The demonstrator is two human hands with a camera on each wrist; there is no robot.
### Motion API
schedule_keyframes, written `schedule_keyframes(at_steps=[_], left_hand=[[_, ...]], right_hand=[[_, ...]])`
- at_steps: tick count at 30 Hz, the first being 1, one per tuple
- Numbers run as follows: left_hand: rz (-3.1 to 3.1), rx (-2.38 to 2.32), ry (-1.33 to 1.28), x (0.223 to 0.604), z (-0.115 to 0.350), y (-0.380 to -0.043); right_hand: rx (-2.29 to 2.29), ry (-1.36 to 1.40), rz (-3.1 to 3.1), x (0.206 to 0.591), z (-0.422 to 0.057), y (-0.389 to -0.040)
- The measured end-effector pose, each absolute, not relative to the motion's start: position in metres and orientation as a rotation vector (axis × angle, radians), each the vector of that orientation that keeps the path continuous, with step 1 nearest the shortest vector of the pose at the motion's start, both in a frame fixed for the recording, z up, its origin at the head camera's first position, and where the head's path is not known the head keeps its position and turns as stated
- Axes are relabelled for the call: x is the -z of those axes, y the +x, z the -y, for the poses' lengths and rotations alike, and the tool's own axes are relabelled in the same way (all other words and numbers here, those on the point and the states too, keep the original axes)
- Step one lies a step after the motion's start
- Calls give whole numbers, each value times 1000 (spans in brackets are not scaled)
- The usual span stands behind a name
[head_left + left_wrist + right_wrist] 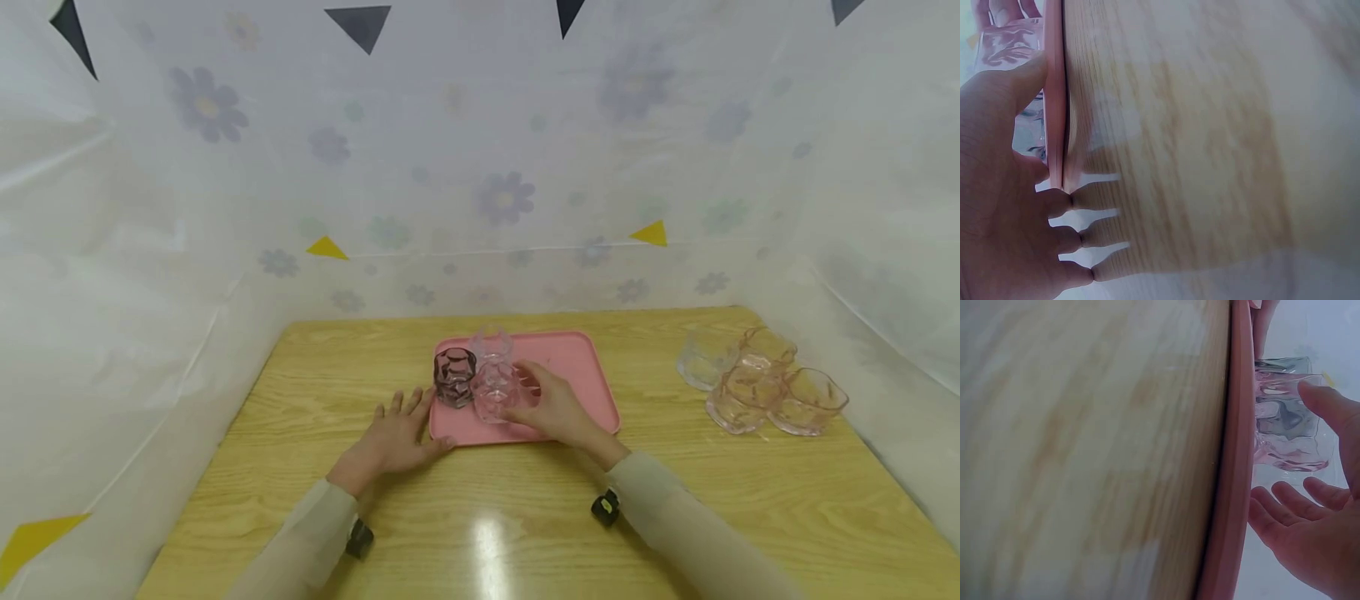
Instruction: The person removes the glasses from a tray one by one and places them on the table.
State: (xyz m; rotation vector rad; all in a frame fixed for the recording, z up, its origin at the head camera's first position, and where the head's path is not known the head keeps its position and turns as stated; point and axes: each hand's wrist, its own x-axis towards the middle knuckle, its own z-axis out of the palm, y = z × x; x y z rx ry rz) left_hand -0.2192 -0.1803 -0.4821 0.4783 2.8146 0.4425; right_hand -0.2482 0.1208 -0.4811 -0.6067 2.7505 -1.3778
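A pink tray [573, 375] lies on the wooden table and bears three faceted glasses toward its left side. The dark purple glass [454, 379] stands at the left, a clear glass [491, 343] behind, and a pale pink glass [495, 396] in front. My right hand [553, 408] curves loosely around the pink glass's right side. In the right wrist view its thumb [1329, 403] overlaps the glass, while the other fingers lie apart from it. My left hand [397, 437] rests with spread fingers at the tray's left front corner, thumb along the rim.
At the table's right stand a clear glass [703, 365] and several amber-pink ones, among them a front glass [746, 400] and a right-hand glass [810, 404]. White flower-patterned sheeting [502, 167] encloses the table at the back and both sides.
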Motion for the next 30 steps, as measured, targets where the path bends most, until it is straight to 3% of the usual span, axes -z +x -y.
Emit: schedule_keyframes(at_steps=[30], left_hand=[[-2816, -426, 466, 483, 179, -219]], right_hand=[[1371, -510, -2699, 481, -105, -251]])
